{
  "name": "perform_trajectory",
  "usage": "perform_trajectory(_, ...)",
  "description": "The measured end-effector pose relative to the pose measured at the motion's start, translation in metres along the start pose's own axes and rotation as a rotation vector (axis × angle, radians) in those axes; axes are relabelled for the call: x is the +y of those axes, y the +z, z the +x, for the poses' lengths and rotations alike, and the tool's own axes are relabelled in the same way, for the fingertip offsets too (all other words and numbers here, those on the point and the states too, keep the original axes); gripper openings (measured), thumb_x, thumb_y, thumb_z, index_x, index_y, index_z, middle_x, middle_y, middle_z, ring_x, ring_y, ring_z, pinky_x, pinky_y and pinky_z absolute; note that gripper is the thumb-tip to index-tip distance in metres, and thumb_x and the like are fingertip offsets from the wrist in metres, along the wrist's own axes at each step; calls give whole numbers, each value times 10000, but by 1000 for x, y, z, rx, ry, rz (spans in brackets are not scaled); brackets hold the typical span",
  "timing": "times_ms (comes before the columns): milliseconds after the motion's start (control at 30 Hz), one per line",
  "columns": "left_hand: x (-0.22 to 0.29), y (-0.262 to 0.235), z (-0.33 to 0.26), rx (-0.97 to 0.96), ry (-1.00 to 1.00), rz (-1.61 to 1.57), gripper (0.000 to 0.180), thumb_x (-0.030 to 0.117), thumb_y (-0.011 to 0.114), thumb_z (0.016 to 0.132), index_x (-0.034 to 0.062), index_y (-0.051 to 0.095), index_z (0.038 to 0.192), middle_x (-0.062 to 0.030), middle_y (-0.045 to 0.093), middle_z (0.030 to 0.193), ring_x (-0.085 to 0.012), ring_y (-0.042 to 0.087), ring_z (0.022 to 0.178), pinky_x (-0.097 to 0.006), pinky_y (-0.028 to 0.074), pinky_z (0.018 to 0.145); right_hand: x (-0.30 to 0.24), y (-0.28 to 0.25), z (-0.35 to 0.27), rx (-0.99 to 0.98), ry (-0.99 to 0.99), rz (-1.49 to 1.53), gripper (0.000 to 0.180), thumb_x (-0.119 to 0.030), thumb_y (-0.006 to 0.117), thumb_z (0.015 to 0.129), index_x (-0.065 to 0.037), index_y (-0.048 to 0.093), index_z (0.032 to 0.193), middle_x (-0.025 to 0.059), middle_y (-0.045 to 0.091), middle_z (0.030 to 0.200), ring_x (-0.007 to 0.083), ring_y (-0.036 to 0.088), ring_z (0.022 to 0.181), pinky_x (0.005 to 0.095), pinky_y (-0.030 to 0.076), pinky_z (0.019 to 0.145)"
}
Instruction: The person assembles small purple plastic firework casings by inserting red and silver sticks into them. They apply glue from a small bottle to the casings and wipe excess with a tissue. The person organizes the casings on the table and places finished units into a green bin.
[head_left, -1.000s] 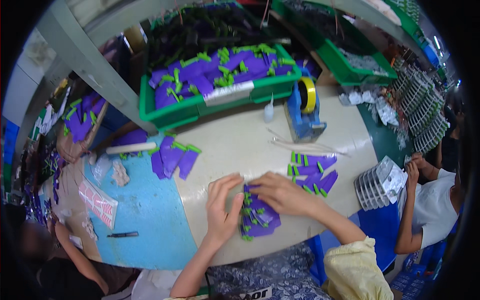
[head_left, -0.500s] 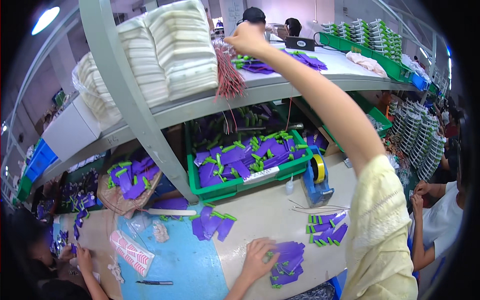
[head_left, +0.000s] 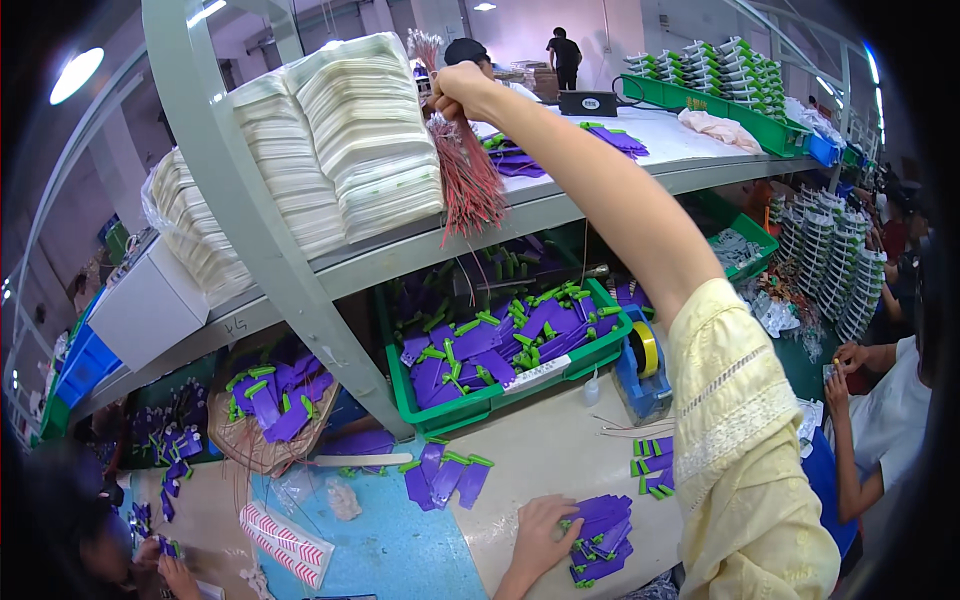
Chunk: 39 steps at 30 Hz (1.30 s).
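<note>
My right arm reaches up to the shelf, where my right hand (head_left: 458, 92) is closed round part of a bundle of thin red wires (head_left: 470, 185). Pale wire ends stick up above the fist, and more red wires hang over the shelf edge below it. Down on the table, my left hand (head_left: 542, 530) lies with its fingers apart at the left edge of a pile of flat purple pieces with green ends (head_left: 603, 530). Its fingertips touch or nearly touch the pile. Smaller groups of purple pieces (head_left: 447, 480) lie farther left and right.
A green bin (head_left: 490, 402) full of purple-and-green pieces stands under the shelf (head_left: 520, 205), beside a blue tape dispenser (head_left: 640, 385). Stacked white sheets (head_left: 365, 130) sit left of the wires, behind a grey post (head_left: 250, 200). Other people work at both sides.
My right hand has come down slightly and closed round the wires, with pale ends now rising above it. My left hand stays by the purple pile. The view has shifted a little.
</note>
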<state>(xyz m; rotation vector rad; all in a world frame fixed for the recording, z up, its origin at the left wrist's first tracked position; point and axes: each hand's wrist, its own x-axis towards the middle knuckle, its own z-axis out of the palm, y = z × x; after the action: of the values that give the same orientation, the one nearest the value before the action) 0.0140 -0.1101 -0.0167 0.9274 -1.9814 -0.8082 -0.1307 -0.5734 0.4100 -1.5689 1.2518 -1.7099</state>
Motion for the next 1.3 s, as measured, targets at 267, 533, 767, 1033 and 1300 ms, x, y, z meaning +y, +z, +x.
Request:
perform_trajectory(267, 32, -53, 13, 439, -66, -171, 324, 132, 749, 822, -26, 673, 1095, -154, 688, 1151, -295, 629, 1120, -397, 475, 970, -124, -60, -222, -139, -451, 354, 338, -317, 587, 1012, -85, 574, 767, -71, 402, 543, 22, 312, 401, 225, 206, 376)
perform_trajectory(533, 152, -154, 43, 461, -86, -561, 486, 344, 242, 1108, -20, 565, 1096, -256, 496, 1439, -318, 465, 1342, -452, 297, 1160, -55, -45, -513, -688, 202, 145, 122, -139, 604, 1008, -20, 577, 1014, 41, 499, 624, 106, 509, 567, 298, 404, 554)
perform_trajectory(767, 138, -202, -71, 757, -108, -1163, 337, 265, 408, 1099, 128, 427, 793, 67, 307, 691, -35, 226, 558, -220, 187, 446, -29, -30, -630, -972, 294, 307, 152, -147, 618, 1000, -9, 591, 941, 66, 513, 608, 178, 493, 510, 347, 398, 512)
perform_trajectory(1033, 205, -309, -176, 1298, -414, 167, 299, 214, 436, 1096, 70, 449, 834, 71, 284, 687, 4, 205, 529, -213, 144, 427, 24, 53, -772, -1388, -281, -140, 244, -145, 622, 964, 37, 618, 1127, 133, 622, 662, 354, 617, 544, 453, 494, 509)
perform_trajectory(1300, 142, -166, -127, 756, -116, -855, 304, 260, 373, 1108, 124, 405, 838, 49, 314, 718, -64, 303, 633, -220, 291, 518, -2, -4, -671, -820, 254, 406, 388, -152, 569, 1006, 68, 520, 1322, 165, 655, 739, 344, 655, 674, 405, 532, 689)
